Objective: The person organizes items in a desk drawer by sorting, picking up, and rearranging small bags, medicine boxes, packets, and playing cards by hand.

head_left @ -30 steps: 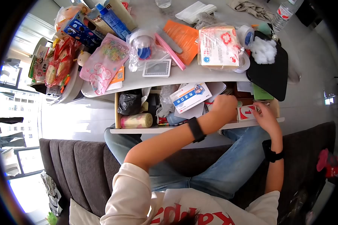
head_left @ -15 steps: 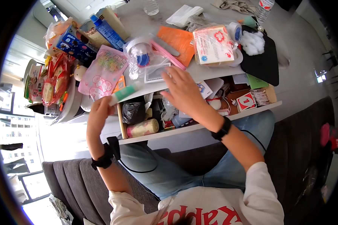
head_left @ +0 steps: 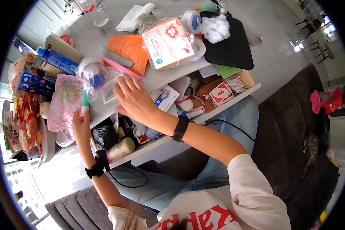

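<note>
A slim green-and-white stick (head_left: pixel 84 100), perhaps a marker, stands up from the closed fingers of my left hand (head_left: pixel 80 122). That hand is at the table's front edge, beside the pink bag (head_left: pixel 67 97) with small colourful bits in it. My right hand (head_left: pixel 133 96) reaches over the tabletop edge, palm down with its fingers somewhat apart and nothing visible in it. Its fingertips are close to a framed-looking card (head_left: pixel 109 92) and the end of a long pink strip (head_left: pixel 120 67). Whether they touch is unclear. Plastic-wrapped tape rolls (head_left: pixel 94 74) lie between the hands and the clutter behind.
Below my hands is an open drawer (head_left: pixel 218 105) holding a black bag (head_left: pixel 104 137), a patterned roll (head_left: pixel 120 149), cards and cotton swabs. On the table are an orange sheet (head_left: pixel 128 51), a wrapped packet (head_left: pixel 168 44), a black mat (head_left: pixel 234 46) and a water bottle (head_left: pixel 96 13).
The view has turned and shifted, so the table's things appear further left. The green-and-white stick has swung from tilted to nearly upright in my left hand. My right hand stays over the table edge.
</note>
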